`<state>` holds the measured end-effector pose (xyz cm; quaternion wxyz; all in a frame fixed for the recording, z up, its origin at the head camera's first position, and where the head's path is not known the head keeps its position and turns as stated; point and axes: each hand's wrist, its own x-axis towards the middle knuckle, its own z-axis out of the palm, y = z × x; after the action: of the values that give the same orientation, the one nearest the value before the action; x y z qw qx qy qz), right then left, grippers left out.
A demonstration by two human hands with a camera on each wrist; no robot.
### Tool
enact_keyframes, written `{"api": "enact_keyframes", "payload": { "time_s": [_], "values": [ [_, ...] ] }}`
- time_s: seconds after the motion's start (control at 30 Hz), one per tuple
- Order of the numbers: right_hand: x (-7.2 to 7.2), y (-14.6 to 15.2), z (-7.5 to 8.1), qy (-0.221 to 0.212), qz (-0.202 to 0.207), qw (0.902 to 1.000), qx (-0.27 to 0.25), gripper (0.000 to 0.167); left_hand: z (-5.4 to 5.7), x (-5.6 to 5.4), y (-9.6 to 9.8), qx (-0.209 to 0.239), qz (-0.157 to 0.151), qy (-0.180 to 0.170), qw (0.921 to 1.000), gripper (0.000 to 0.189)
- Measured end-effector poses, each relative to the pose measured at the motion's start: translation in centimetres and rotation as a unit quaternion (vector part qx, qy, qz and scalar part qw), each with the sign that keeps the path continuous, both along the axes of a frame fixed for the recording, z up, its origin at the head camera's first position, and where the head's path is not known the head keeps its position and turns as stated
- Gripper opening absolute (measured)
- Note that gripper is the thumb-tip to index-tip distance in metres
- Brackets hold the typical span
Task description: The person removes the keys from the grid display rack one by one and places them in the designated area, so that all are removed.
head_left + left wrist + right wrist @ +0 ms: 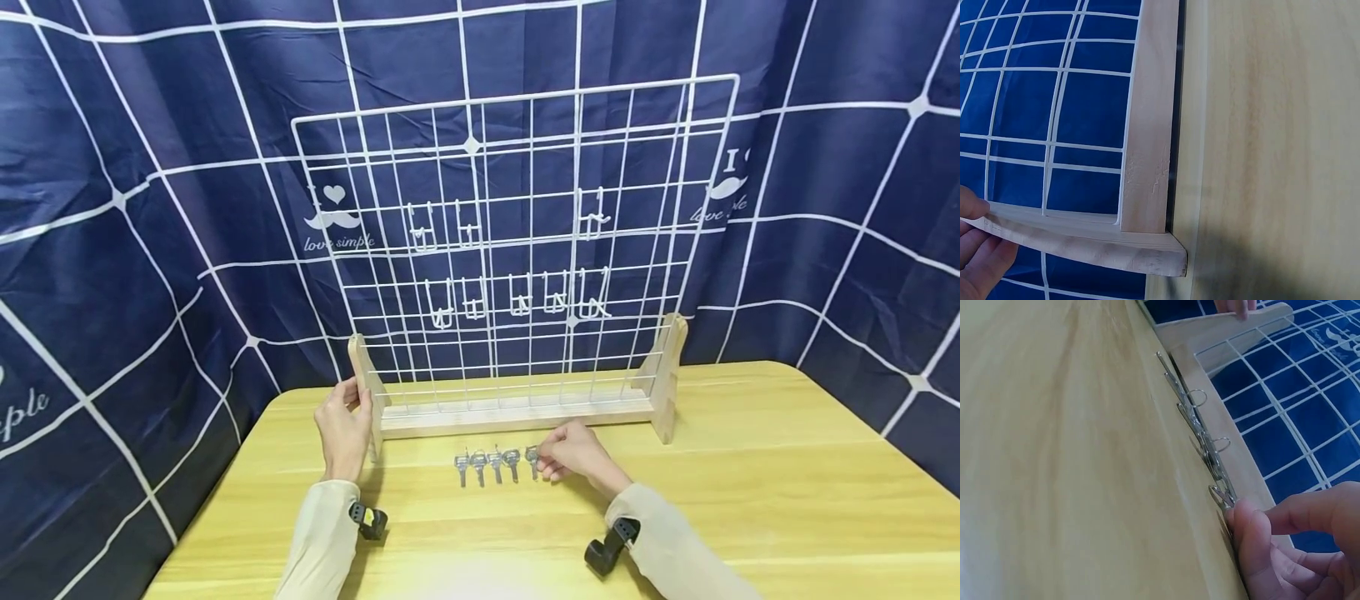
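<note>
My left hand grips the left wooden foot of a white wire grid rack. In the left wrist view the thumb lies on one side of the foot's edge and the fingers on the other. Several silver keys lie in a row on the table in front of the rack's base bar. At the row's right end my right hand pinches the last key between thumb and fingertips. Right wrist view: part of that key shows beyond the fingertips; the rest is hidden.
White double-wire hooks hang on the grid in two rows. A wooden base bar joins the left foot to the right wooden foot. The yellow wood-grain table ends at a dark blue checked curtain.
</note>
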<state>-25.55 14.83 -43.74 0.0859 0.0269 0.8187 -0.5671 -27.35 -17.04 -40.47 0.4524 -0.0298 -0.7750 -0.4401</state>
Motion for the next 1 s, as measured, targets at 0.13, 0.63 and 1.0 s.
{"api": "enact_keyframes", "payload": {
  "time_s": [0.13, 0.63, 1.0],
  "values": [
    [-0.01, -0.12, -0.19, -0.003, -0.004, 1.0000, -0.008, 0.007, 0.09, 0.02, 0.01, 0.000, -0.001, 0.000, 1.0000, 0.019],
    [-0.13, -0.40, -0.69, -0.003, -0.004, 0.9999, -0.012, 0.007, -0.28, 0.10, -0.12, -0.004, -0.003, 0.014, 0.9999, 0.019],
    [0.17, 0.37, -0.77, -0.001, -0.010, 0.9998, -0.017, 0.008, -0.60, 0.01, 0.28, -0.001, -0.010, 0.001, 1.0000, 0.018]
  ]
}}
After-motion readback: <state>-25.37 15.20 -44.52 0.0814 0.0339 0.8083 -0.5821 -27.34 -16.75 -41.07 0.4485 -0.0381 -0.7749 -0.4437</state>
